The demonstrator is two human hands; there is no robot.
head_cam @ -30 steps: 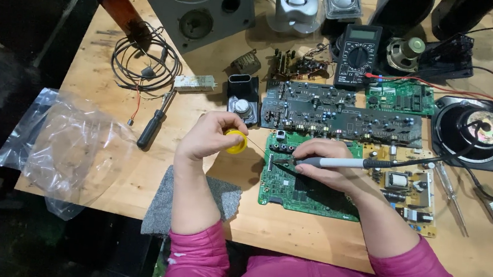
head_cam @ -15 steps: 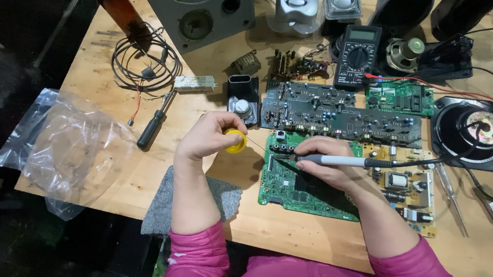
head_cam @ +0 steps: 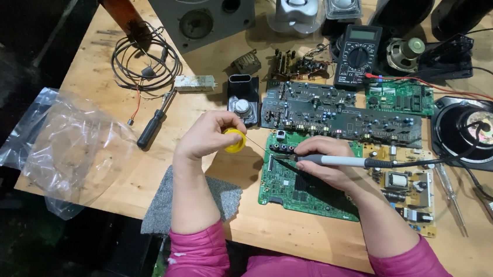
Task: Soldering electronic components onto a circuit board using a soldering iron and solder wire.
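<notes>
Wooden bench (head_cam: 110, 163): grey speaker box (head_cam: 195, 2) at the far edge, crinkled clear plastic bag (head_cam: 67, 145) overhanging the left edge, green circuit board (head_cam: 313, 190) near the front edge. Unchanged from the earlier frame, the right hand (head_cam: 329, 162) grips a grey-handled soldering iron (head_cam: 338, 161) over the board. The left hand (head_cam: 209, 132) pinches a small yellow solder spool (head_cam: 236, 140) just left of it.

Electronics repair workshop. Wooden bench (head_cam: 309, 231) crowded with bare circuit boards (head_cam: 342, 114) just beyond the right hand (head_cam: 326, 162), a multimeter (head_cam: 358, 56) farther back, loose speaker drivers (head_cam: 473, 130) to its right, a screwdriver (head_cam: 154, 125) left of the left hand (head_cam: 208, 134).
</notes>
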